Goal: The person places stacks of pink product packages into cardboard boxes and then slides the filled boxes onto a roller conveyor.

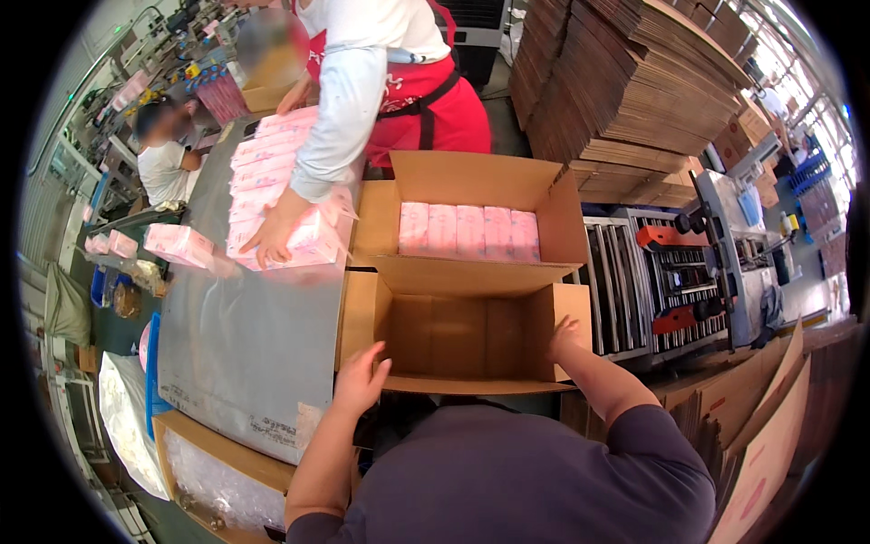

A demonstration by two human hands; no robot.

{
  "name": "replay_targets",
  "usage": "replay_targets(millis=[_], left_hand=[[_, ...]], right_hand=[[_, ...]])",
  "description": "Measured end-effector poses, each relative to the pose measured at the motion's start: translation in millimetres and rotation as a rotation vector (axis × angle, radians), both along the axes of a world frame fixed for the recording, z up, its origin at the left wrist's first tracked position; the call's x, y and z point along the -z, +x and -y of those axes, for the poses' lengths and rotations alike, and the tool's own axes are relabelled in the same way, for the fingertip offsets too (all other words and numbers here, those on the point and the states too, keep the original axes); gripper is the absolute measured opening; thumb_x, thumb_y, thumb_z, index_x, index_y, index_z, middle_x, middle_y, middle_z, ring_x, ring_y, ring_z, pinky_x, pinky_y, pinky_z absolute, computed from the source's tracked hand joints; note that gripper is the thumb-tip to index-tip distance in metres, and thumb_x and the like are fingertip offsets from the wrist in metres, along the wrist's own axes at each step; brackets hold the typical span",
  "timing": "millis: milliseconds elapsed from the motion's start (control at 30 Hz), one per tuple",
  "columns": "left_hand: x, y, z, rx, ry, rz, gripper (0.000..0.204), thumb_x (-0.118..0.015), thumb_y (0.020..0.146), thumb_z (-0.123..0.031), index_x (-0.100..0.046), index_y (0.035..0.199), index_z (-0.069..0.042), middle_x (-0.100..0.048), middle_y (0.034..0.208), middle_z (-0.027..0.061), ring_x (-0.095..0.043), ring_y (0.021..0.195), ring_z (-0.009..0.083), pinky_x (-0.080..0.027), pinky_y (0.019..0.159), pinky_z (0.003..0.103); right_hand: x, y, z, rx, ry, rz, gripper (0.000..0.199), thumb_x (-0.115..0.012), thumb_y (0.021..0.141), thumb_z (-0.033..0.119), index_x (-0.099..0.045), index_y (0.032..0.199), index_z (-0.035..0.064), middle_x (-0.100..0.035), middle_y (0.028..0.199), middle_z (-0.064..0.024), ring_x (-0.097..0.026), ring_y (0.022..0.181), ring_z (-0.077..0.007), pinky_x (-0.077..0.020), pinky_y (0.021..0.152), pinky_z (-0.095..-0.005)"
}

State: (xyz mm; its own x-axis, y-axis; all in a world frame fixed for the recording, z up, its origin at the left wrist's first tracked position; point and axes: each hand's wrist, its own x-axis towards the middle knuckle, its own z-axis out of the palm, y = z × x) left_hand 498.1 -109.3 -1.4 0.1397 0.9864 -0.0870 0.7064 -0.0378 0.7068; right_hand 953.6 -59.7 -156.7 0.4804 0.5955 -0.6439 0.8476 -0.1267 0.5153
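An open cardboard box point(453, 331) stands in front of me with its inside bare. My left hand point(362, 377) is at its near left corner, fingers apart and nothing in them. At the box's right wall, my right hand point(564, 341) rests against the edge with the fingers spread; some of them are hidden inside the rim. Just beyond, a second open cardboard box point(489, 172) holds a row of pink tissue packs point(469, 230).
On the left, a metal table point(263, 344) carries pink packs point(272, 181), which a co-worker in a red apron point(426, 104) touches. A roller conveyor point(616, 286) runs at the right. Flattened cartons point(616, 82) are stacked behind. A box of clear plastic point(222, 485) stands near left.
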Motion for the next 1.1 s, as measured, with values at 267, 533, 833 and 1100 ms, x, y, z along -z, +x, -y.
replay_targets(millis=[267, 533, 833, 1100], left_hand=[[38.6, -35.0, 37.3, -0.031, -0.153, -0.028, 0.039, -0.054, 0.097, -0.031, -0.061, 0.123, -0.004, -0.063, 0.123, 0.0180, -0.057, 0.117, 0.0362, -0.046, 0.099, 0.044], [41.4, -87.9, 32.9, -0.063, -0.041, 0.043, 0.060, -0.051, 0.098, -0.045, -0.045, 0.141, -0.004, -0.050, 0.139, 0.0223, -0.052, 0.124, 0.0389, -0.043, 0.104, 0.044], [19.2, -296.7, -88.8, -0.493, 0.243, -0.354, 0.067, -0.064, 0.089, -0.041, -0.042, 0.145, -0.012, -0.030, 0.154, 0.0203, -0.025, 0.143, 0.0440, -0.027, 0.110, 0.065], [-30.7, -405.2, -227.1, -0.589, -0.028, -0.477, 0.081, -0.055, 0.086, -0.064, -0.039, 0.147, -0.013, -0.026, 0.157, 0.0175, -0.012, 0.146, 0.0469, -0.014, 0.112, 0.070]], right_hand=[[33.4, 11.9, -0.8, -0.059, 0.099, 0.072, 0.100, -0.068, 0.083, 0.044, -0.014, 0.154, -0.0008, -0.027, 0.155, -0.0282, -0.041, 0.138, -0.0346, -0.0417, 0.107, -0.0437], [-20.3, 1.9, -36.1, -0.229, -0.416, -0.031, 0.074, -0.059, 0.087, 0.064, -0.047, 0.146, 0.0206, -0.034, 0.158, -0.0066, -0.038, 0.142, -0.0257, -0.0386, 0.110, -0.0429], [-88.8, -227.0, -74.7, -0.436, 0.123, -1.081, 0.052, -0.064, 0.091, 0.034, -0.055, 0.133, 0.0051, -0.071, 0.093, -0.0086, -0.070, 0.079, -0.0204, -0.0560, 0.075, -0.0336], [-181.8, -427.6, -62.8, -0.808, 0.073, -1.137, 0.047, -0.065, 0.090, 0.037, -0.058, 0.129, 0.0105, -0.069, 0.105, -0.0142, -0.068, 0.089, -0.0310, -0.0550, 0.081, -0.0392]])
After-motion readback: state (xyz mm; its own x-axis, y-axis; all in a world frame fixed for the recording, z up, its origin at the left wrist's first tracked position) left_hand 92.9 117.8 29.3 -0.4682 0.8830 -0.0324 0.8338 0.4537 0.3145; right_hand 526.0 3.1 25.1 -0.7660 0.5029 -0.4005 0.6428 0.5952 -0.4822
